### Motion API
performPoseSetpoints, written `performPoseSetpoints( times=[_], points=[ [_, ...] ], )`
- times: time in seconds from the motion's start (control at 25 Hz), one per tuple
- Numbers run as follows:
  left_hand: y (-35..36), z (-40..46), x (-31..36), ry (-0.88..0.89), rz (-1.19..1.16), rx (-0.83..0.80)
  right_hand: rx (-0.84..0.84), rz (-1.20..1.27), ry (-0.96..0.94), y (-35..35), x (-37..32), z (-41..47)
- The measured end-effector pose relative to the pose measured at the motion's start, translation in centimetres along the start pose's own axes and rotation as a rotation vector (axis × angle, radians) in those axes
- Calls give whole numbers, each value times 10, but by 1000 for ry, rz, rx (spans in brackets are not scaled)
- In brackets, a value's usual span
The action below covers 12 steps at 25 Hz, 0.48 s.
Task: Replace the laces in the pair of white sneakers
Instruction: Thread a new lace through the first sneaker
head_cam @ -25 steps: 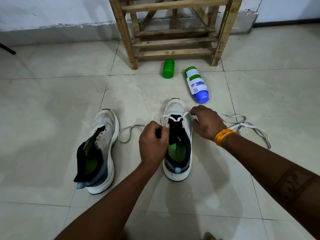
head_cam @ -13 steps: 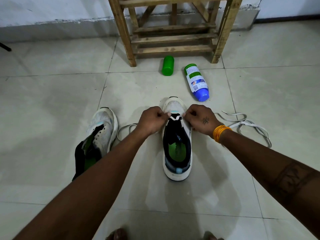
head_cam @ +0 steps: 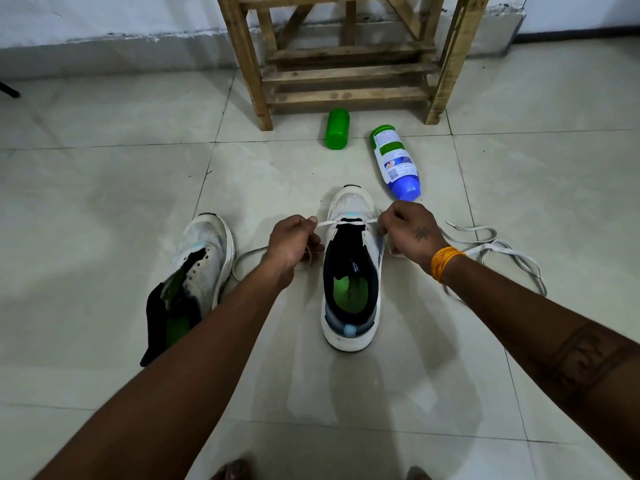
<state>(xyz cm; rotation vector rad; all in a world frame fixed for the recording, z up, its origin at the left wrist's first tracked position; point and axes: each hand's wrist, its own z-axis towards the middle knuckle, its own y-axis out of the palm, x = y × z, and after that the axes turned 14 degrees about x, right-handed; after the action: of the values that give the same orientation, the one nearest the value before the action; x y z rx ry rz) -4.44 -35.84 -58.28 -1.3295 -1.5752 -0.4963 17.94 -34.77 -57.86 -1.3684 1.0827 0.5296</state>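
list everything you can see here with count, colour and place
sneaker being laced: 1, white with green insole, floor centre
second sneaker: 1, white, unlaced, floor left
lace: 1, white, through the front eyelets, pulled out to both sides
loose lace: 1, white, floor right
spray can: 1, white and blue, lying beyond the sneaker
cap: 1, green, by the rack
wooden rack: 1, brown, against the wall
floor: pale tiles
bangle: orange, right wrist
hands: left hand and right hand each grip a lace end
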Motion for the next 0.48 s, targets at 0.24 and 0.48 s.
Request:
performPoseSetpoints(
  times=[0.24, 0.48],
  points=[
    [-5, -3, 25, 166, 184, -20, -166, -184, -258, -11, -31, 8],
    [-7, -8, 81, 265, 104, -37, -160, -57, -154, -28, -72, 11]
  ],
)
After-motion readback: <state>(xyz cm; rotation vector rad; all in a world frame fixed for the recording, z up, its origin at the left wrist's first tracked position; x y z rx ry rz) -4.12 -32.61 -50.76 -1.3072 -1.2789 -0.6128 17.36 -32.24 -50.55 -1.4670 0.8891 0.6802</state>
